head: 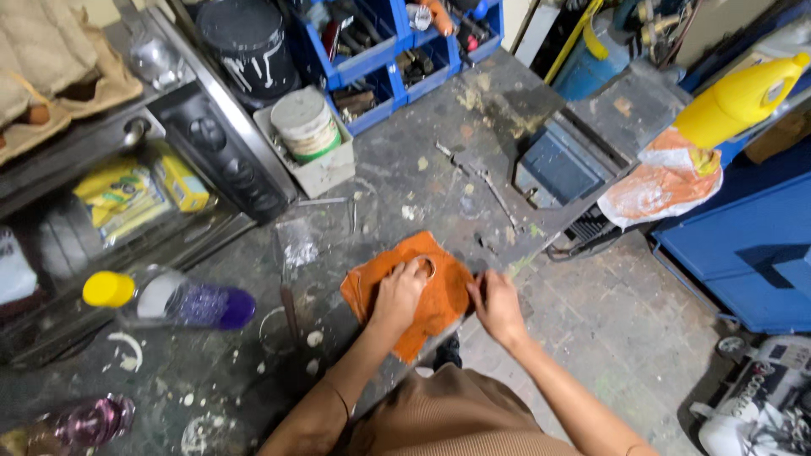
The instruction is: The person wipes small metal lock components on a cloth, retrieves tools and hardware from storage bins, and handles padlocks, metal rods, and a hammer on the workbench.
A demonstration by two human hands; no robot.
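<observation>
Down on the paint-spattered grey workbench (397, 169), an orange cloth rag (439, 308) lies near the near edge. Left hand (399, 294) rests on the rag, fingers curled over a small metal ring (427, 268) lying on the cloth. Right hand (497, 306) pinches the rag's right edge between thumb and fingers. Well to the left lies a clear plastic bottle with a yellow cap (165, 300) on its side. Farther off stand blue plastic parts bins (397, 51) and a white tub in a grey tray (306, 127).
</observation>
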